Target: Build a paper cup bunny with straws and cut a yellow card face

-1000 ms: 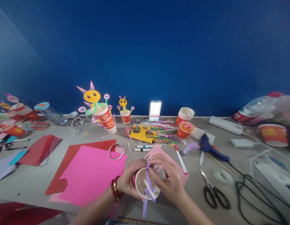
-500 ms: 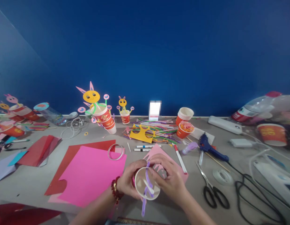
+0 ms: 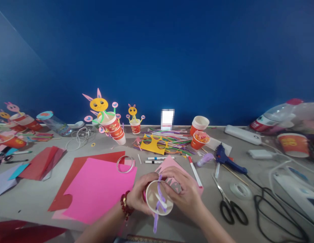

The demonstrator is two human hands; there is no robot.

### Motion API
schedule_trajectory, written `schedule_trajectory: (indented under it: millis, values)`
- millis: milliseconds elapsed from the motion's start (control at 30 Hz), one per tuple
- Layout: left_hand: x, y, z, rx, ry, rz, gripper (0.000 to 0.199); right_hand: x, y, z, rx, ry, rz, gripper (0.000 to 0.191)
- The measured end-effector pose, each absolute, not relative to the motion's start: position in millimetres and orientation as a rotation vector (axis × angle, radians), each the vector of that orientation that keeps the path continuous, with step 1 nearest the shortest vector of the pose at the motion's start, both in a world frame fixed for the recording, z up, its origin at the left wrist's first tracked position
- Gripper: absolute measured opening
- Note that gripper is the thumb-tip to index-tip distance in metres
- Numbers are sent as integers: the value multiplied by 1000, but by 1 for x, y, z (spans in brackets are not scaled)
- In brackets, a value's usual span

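Observation:
A paper cup (image 3: 152, 192) is tilted with its open mouth toward me, near the table's front edge. Wrapped round its left side is my left hand (image 3: 141, 193), with a red bead bracelet at the wrist. My right hand (image 3: 180, 187) is at the cup's upper right rim, its fingers closed by a purple pipe cleaner (image 3: 160, 190). That pipe cleaner runs across the mouth, and one end sticks out below the rim. A short white stick shows inside the cup. Pink paper (image 3: 169, 163) with cut-outs lies beneath my right hand.
Pink paper (image 3: 101, 189) lies at left. Scissors (image 3: 225, 199), a blue glue gun (image 3: 229, 160) and tape (image 3: 240, 191) are at right. Behind stand decorated cups (image 3: 112, 125), pipe cleaners (image 3: 178, 138) and a cup of scraps (image 3: 199, 143). Markers (image 3: 157, 162) lie in the middle.

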State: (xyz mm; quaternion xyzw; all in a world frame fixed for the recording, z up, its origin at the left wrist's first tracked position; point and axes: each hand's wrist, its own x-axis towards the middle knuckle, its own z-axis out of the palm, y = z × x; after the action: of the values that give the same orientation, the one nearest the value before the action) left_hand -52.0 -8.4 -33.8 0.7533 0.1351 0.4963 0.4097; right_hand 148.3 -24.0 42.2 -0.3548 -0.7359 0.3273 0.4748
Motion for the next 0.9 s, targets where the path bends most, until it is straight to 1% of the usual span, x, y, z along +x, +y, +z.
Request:
schedule_trajectory:
  millis: [167, 300, 500, 767, 900]
  values:
    - [-50, -9, -32, 1863, 337, 1274, 99, 149, -26, 40, -880, -1724, 976, 12]
    - [-51, -8, -36, 1865, 340, 1235, 101, 148, -27, 38, -876, -1667, 1059, 12]
    - [-49, -9, -38, 1823, 326, 1244, 101, 147, -27, 34, -923, -1670, 1065, 15]
    - [-49, -9, -39, 1835, 334, 1254, 101, 149, -30, 40, -914, -1689, 1076, 13]
    - [-50, -9, -41, 1817, 374, 1230, 99, 153, -31, 47, -851, -1691, 1085, 19]
